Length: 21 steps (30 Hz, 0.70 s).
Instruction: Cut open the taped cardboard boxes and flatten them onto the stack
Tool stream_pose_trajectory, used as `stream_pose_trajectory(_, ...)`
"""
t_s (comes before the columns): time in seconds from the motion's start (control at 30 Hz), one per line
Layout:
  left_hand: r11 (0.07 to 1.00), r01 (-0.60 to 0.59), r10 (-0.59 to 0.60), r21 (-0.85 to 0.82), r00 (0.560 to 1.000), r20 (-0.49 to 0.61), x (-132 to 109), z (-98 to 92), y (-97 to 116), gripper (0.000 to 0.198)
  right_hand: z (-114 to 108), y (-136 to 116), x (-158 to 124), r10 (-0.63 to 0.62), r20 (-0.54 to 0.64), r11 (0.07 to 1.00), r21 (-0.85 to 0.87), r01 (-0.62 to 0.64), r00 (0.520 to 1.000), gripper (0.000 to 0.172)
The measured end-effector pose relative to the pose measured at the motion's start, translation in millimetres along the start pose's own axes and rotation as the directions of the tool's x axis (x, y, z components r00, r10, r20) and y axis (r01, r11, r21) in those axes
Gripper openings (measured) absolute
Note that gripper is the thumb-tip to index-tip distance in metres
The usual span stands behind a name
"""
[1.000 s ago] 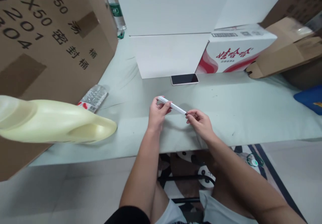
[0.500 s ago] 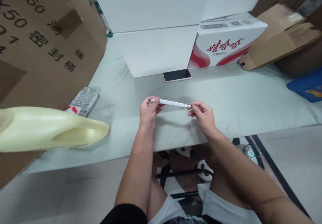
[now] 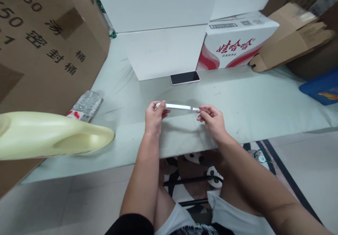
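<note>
Standing carton: brown, printed, the largest item; it fills the left edge of the table. I log no shift against the table.
Table: pale covered surface; it carries everything listed below.
White board: upright at the back centre.
Jug: cream, lying on its side at the near left, handle end toward the hands; untouched.
Printed box: red and white, back right, just beside the white board.
Left hand: thumb and fingertips clamped on the left end of the stick; the grip matches that of a second ago.
Right hand: thumb and forefinger pinched on the dark right end; the other fingers are loosely curled.
Crushed bottle: clear plastic, flat on the table between carton and jug.
Phone: face up, screen dark, at the foot of the white board, beyond the hands.
Stick: white, slim, pen-like; it spans the two hands just above the table.
Change: a second ago the stick sloped down to the right; now I read it level, with more of its length showing between the hands.
Meaning: I judge the two-ended grip settled. I cannot tell whether a cap has come loose.
</note>
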<state>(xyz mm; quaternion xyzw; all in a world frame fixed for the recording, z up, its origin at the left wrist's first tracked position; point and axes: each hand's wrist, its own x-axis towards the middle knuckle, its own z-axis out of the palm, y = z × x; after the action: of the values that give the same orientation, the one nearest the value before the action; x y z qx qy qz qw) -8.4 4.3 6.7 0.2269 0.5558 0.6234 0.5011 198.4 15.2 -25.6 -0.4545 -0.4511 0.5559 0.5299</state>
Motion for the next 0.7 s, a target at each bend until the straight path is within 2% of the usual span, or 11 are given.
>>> stream_pose_trajectory(0.33, 0.985, 0.015, -0.022, 0.171, 0.999, 0.037, -2.9, -1.6, 0.3, 0.064, -1.9, -1.6, 0.6, -0.061, -0.037, 0.997, -0.056, 0.059, 0.997, 0.021)
stream_pose_trajectory(0.6, 0.982, 0.031, -0.04, 0.187, 0.998, 0.044, -2.8, -0.5, -0.9, 0.066, -4.4, 2.5, 2.8, -0.045, -0.035, 0.996, -0.081, 0.042, 0.998, 0.023)
stream_pose_trajectory(0.7, 0.988, 0.068, -0.074, 0.136, 0.997, 0.036, -2.4, 0.5, -1.5, 0.066, -6.1, 5.0, 4.9, -0.052, -0.043, 0.998, -0.031, 0.051, 0.998, 0.029)
